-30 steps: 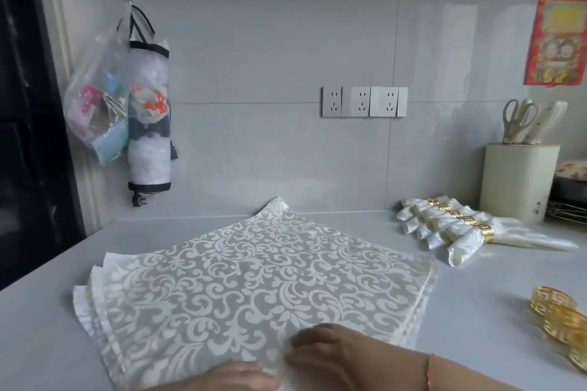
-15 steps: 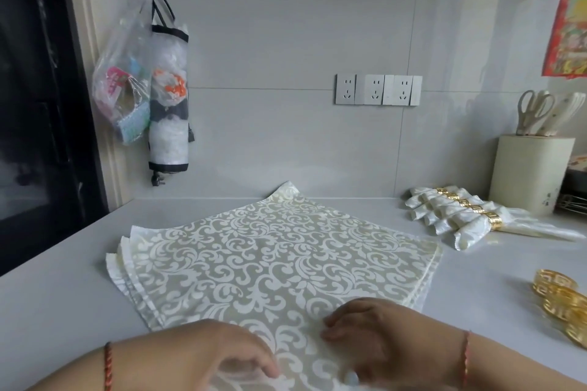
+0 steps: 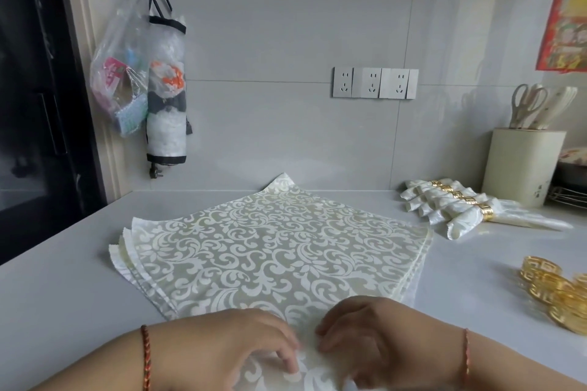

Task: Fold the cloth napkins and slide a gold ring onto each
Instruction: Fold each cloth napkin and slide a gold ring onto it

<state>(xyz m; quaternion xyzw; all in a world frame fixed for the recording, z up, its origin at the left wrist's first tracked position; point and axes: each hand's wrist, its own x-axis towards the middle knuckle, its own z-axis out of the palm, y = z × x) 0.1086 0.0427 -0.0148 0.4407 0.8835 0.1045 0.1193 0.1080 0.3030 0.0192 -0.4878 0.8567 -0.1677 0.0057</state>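
A stack of cream damask cloth napkins (image 3: 273, 251) lies flat on the grey counter (image 3: 57, 301), set like a diamond. My left hand (image 3: 235, 349) and my right hand (image 3: 374, 336) are both at the stack's near corner. Their fingertips pinch the top napkin's near corner, which is lifted a little. Several rolled napkins with gold rings (image 3: 457, 206) lie in a row at the back right. Loose gold rings (image 3: 559, 292) sit in a pile at the right edge.
A cream utensil holder (image 3: 521, 165) with scissors stands at the back right by the wall. Plastic bags and a bag dispenser (image 3: 165, 98) hang on the wall at the left. Wall sockets (image 3: 374, 82) sit above the counter. A dark doorway is at far left.
Both hands have come further into view and closed in on the near corner of the top napkin. The view has tilted slightly downward.
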